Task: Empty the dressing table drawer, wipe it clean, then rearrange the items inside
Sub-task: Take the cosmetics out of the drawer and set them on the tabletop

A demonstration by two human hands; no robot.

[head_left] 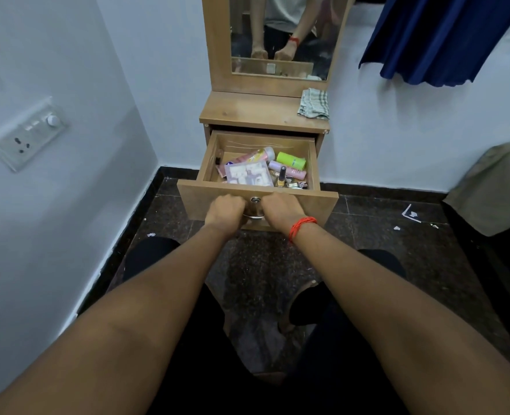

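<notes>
Hands come first: the left hand [225, 209] and the right hand [282, 209] are both curled into tight fists round the shiny handle [253, 216] on the front of the drawer [322, 205], one at each end. The fingertips tuck under, out of sight. A red thread [302, 227] goes round the right wrist. Just above the handle, between the two hands, sits a little round lock [255, 200]. The drawer is open and sticks far out from the dressing table [247, 112]. It is full of stuff: a clear packet [247, 174] lies flat at the front, a pink tube [255, 157] leans behind it, a green bottle [291, 160] lies on its side at the back right, and a small nail polish bottle [283, 175] stands up near the front. So nothing looks taken out yet. A folded cloth [313, 103] waits on the table top, at the right, under the mirror [283, 34]. Below it all is a dark, hard floor [367, 250]. Here is what could go wrong. If the hands tug too hard, the drawer could slip right out of its slot. Then the front would drop, because all the weight hangs there. The bottles would slide, roll and fall. The nail polish looks like glass, so it might crack on the hard floor and spill. A slow pull, or a hand held under the drawer, would be safer.
</notes>
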